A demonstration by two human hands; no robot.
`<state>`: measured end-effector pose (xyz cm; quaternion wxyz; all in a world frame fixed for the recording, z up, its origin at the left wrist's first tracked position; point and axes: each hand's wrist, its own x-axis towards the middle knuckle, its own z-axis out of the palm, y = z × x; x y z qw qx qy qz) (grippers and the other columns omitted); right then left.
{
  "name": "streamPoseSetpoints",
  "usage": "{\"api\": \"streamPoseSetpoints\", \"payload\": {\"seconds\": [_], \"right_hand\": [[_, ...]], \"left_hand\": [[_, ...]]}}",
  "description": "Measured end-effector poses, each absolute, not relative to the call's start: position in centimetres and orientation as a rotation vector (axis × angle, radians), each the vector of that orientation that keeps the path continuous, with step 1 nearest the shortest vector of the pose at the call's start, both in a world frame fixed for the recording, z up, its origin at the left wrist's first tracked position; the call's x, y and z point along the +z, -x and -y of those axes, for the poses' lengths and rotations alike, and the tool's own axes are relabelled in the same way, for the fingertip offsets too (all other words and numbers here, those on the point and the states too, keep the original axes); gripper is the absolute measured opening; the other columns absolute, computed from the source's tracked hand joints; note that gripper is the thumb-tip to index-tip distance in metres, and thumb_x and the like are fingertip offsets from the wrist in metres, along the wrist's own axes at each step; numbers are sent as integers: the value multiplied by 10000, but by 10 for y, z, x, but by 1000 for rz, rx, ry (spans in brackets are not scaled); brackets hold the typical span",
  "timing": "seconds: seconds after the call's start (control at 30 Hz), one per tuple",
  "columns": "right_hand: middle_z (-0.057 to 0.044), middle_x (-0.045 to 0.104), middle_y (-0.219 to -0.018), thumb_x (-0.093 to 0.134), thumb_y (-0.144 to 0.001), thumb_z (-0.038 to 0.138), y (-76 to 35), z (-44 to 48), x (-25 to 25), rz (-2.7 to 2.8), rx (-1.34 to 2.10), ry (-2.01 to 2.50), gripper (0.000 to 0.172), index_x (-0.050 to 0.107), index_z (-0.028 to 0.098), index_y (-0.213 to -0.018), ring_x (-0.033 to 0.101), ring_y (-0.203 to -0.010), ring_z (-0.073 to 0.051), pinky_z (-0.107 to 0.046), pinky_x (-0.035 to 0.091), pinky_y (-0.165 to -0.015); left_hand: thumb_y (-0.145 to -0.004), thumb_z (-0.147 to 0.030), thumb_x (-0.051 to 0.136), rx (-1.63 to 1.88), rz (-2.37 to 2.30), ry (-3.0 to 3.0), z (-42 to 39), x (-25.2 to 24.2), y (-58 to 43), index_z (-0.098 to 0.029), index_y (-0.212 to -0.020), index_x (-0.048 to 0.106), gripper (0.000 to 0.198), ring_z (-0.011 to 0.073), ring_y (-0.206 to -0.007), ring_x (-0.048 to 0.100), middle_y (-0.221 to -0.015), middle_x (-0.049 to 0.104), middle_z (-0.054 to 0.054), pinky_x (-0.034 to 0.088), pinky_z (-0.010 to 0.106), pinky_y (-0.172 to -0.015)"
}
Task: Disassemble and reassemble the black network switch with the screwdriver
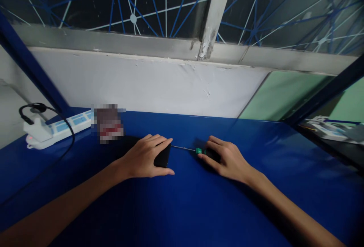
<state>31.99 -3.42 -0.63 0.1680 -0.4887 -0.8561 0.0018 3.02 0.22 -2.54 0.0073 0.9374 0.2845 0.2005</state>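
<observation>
A small black box-like object (pixel 162 157) rests on the blue table, with my left hand (pixel 146 156) closed round it, fingers over the far side and thumb along the near side. To the right lies a screwdriver (pixel 198 151) with a black and green handle and a thin metal shaft pointing left. My right hand (pixel 224 158) grips its handle. The shaft's tip is close to the right side of the black object; whether they touch is too small to tell.
A white power strip (pixel 65 128) with a plugged-in charger (pixel 38 130) and black cable (pixel 73 135) lies at the left, beside a blurred-out item (pixel 109 123). A wall and window stand behind the blue table (pixel 182 209). Papers (pixel 332 130) are at far right.
</observation>
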Motion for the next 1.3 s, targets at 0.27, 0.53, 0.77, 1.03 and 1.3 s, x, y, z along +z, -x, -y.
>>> {"api": "streamPoseSetpoints", "payload": {"seconds": [0.27,0.53,0.77,1.03,1.3], "right_hand": [[5,603,-648,527,-907,346,-321,38,-17,2418,102,1409,156,520,191,-921,496,-481,-123,-253,285,-482],[-64,639,-824,442,-977,410,-319,38,-11,2418,98,1326,318,638,160,-1005,582,-632,-151,-281,404,-578],[-73,592,-808,458,-955,404,-317,41,-4,2417,12,1363,356,700,145,-925,561,-608,-146,-291,409,-563],[-72,610,-870,532,-893,404,-316,41,-10,2412,-58,1427,232,559,174,-883,522,-563,-132,-273,355,-506],[-22,676,-752,539,-894,339,-313,43,-15,2366,-5,1505,140,538,206,-937,576,-548,-154,-263,288,-483]], "left_hand": [[-777,-694,619,620,-906,-2915,-3,-26,-30,-111,-1367,488,839,309,-1105,591,-1242,620,163,465,469,-924],[-790,-681,616,618,-898,-2928,-2,-25,-30,-105,-1335,517,799,291,-1082,595,-1220,627,155,467,446,-910],[-797,-665,621,632,-893,-2945,-2,-25,-30,-103,-1327,520,780,299,-1087,594,-1216,625,160,464,450,-904],[-797,-655,629,603,-897,-2952,-3,-24,-30,-104,-1323,523,769,295,-1086,590,-1218,621,163,464,450,-893],[-800,-665,617,605,-876,-2931,-3,-24,-29,-150,-1340,531,751,294,-1074,589,-1208,621,146,469,454,-889]]}}
